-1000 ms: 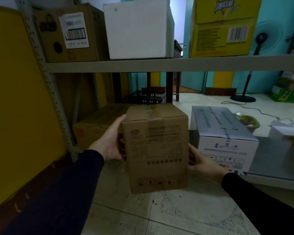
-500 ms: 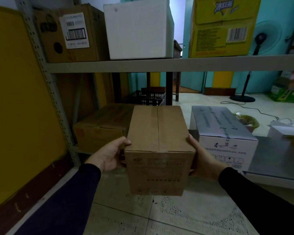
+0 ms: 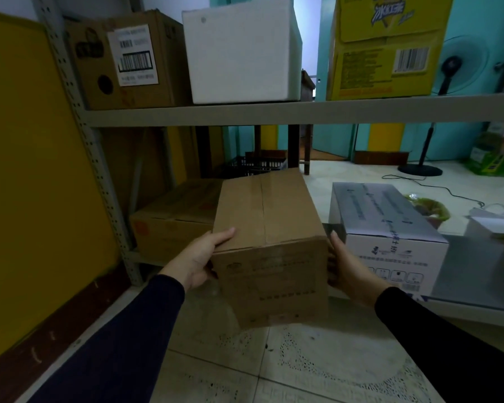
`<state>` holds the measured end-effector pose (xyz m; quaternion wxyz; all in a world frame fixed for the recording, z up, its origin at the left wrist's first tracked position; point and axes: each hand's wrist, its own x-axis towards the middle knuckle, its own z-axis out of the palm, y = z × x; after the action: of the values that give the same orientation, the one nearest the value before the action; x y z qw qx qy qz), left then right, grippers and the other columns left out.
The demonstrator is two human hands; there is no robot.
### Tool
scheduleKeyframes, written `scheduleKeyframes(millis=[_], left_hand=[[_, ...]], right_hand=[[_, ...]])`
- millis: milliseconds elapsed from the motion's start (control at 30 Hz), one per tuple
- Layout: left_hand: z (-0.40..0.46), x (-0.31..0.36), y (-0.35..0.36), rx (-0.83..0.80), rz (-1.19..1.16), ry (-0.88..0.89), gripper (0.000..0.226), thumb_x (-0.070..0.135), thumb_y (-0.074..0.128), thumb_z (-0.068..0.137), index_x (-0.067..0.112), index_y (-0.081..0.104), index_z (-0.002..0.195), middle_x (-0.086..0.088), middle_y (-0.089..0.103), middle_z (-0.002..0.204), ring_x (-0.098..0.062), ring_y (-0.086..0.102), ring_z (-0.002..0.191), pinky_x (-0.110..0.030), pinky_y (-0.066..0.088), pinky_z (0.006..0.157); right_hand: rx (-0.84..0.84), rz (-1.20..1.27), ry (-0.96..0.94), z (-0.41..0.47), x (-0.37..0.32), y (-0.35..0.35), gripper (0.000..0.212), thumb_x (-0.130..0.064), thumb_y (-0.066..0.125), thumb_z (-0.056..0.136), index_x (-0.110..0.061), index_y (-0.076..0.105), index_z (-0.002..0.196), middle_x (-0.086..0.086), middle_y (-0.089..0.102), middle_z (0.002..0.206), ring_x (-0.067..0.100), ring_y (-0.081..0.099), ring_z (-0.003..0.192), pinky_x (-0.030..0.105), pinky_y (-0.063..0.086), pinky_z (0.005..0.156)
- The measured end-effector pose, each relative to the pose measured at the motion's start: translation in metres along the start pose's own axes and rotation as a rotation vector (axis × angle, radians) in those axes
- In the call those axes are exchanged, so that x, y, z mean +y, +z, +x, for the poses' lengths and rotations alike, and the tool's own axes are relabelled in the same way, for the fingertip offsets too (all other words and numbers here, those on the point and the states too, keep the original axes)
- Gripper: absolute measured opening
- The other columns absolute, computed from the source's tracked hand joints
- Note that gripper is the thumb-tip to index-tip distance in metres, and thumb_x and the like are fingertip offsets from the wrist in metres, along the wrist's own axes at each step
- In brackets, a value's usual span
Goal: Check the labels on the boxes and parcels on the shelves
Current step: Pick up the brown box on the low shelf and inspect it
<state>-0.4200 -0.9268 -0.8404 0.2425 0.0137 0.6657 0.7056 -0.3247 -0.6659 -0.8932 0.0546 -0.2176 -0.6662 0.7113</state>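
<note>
Midway — brown box (image 3: 269,245) at frame centre, clasped by left hand (image 3: 200,258) and right hand (image 3: 346,269) (printed face blurred); upper-shelf boxes unchecked.

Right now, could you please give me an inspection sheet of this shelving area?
Surface: grey metal shelf rack, two levels in view; tiled floor below.
Job's things: brown carton held off the shelf; flat brown carton and white printed box on the lower level; labelled brown box, white foam box and yellow carton on the upper level.
Clutter: dark crate behind the rack.
Hands: left hand and right hand hold the brown carton's sides.
Cables: black cord on the floor.
Surroundings: yellow panel, standing fan, teal walls.
</note>
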Motion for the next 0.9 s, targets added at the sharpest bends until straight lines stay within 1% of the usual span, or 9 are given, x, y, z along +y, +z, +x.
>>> scheduleKeyframes(millis=[67, 200, 267, 367, 433, 567, 700, 833, 900], left_hand=[[-0.001, 0.002, -0.008, 0.000, -0.116, -0.036, 0.045, 0.037, 0.072, 0.085, 0.015, 0.058, 0.121, -0.019, 0.070, 0.113, -0.036, 0.065, 0.105, -0.049, 0.053, 0.081], [0.002, -0.005, -0.029, -0.044, -0.257, -0.042, 0.048, 0.034, 0.071, 0.085, 0.011, 0.061, 0.125, -0.021, 0.069, 0.118, -0.039, 0.062, 0.112, -0.053, 0.052, 0.088], [0.004, -0.009, -0.037, -0.048, -0.274, -0.039, 0.053, 0.034, 0.073, 0.083, 0.011, 0.060, 0.129, -0.022, 0.067, 0.120, -0.040, 0.061, 0.113, -0.053, 0.052, 0.089], [0.005, -0.012, -0.044, -0.072, -0.301, -0.032, 0.055, 0.037, 0.071, 0.085, 0.014, 0.059, 0.133, -0.023, 0.064, 0.126, -0.041, 0.059, 0.116, -0.053, 0.055, 0.082], [0.006, -0.013, -0.049, -0.080, -0.321, -0.014, 0.053, 0.039, 0.068, 0.087, 0.015, 0.060, 0.133, -0.024, 0.063, 0.128, -0.042, 0.058, 0.117, -0.053, 0.055, 0.080], [0.006, -0.016, -0.054, -0.070, -0.361, 0.026, 0.041, 0.039, 0.060, 0.092, 0.014, 0.068, 0.124, -0.023, 0.065, 0.124, -0.042, 0.056, 0.119, -0.056, 0.050, 0.091], [0.006, -0.015, -0.050, 0.085, -0.139, 0.012, 0.036, 0.042, 0.050, 0.100, 0.020, 0.068, 0.122, -0.016, 0.069, 0.120, -0.036, 0.062, 0.113, -0.051, 0.053, 0.087], [0.013, -0.011, -0.046, 0.210, 0.101, -0.002, 0.072, 0.069, 0.053, 0.081, 0.029, 0.051, 0.140, -0.007, 0.054, 0.140, -0.031, 0.051, 0.128, -0.056, 0.036, 0.109], [0.010, -0.009, -0.034, 0.119, 0.039, 0.017, 0.053, 0.066, 0.045, 0.092, 0.028, 0.058, 0.126, -0.007, 0.059, 0.130, -0.030, 0.054, 0.121, -0.053, 0.039, 0.106]], right_hand=[[0.049, -0.090, -0.073, 0.008, 0.005, -0.006, 0.067, -0.072, 0.046, 0.090, -0.032, 0.048, 0.144, 0.005, 0.063, 0.131, 0.027, 0.059, 0.121, 0.059, 0.039, 0.110], [0.077, -0.180, -0.015, 0.008, 0.000, -0.009, 0.113, -0.090, 0.062, 0.062, -0.025, 0.039, 0.151, 0.008, 0.057, 0.140, 0.028, 0.059, 0.119, 0.050, 0.043, 0.106], [0.112, -0.145, 0.025, 0.006, -0.004, -0.011, 0.111, -0.083, 0.061, 0.069, -0.016, 0.036, 0.154, 0.012, 0.048, 0.149, 0.034, 0.049, 0.130, 0.049, 0.038, 0.108], [0.064, -0.126, 0.120, 0.004, -0.004, -0.018, 0.115, -0.088, 0.067, 0.051, -0.014, 0.054, 0.138, 0.017, 0.065, 0.128, 0.038, 0.065, 0.114, 0.054, 0.045, 0.106], [-0.004, -0.018, 0.150, 0.002, -0.002, -0.021, 0.103, -0.082, 0.074, 0.052, -0.015, 0.062, 0.128, 0.019, 0.073, 0.112, 0.039, 0.073, 0.097, 0.055, 0.054, 0.093], [-0.064, 0.228, 0.123, 0.000, -0.001, -0.028, 0.068, -0.060, 0.065, 0.080, -0.020, 0.055, 0.134, 0.022, 0.071, 0.118, 0.040, 0.071, 0.096, 0.051, 0.060, 0.073], [-0.098, 0.340, 0.058, 0.005, -0.005, -0.026, 0.051, -0.047, 0.059, 0.095, -0.029, 0.046, 0.141, 0.020, 0.069, 0.121, 0.039, 0.070, 0.094, 0.053, 0.060, 0.071], [-0.048, 0.208, -0.110, 0.000, -0.013, -0.016, 0.039, -0.030, 0.061, 0.097, -0.040, 0.046, 0.132, 0.014, 0.072, 0.114, 0.035, 0.072, 0.094, 0.050, 0.060, 0.073], [-0.021, 0.057, -0.193, 0.000, -0.012, -0.008, 0.034, -0.028, 0.060, 0.098, -0.040, 0.048, 0.127, 0.010, 0.070, 0.118, 0.031, 0.070, 0.101, 0.049, 0.060, 0.081]])
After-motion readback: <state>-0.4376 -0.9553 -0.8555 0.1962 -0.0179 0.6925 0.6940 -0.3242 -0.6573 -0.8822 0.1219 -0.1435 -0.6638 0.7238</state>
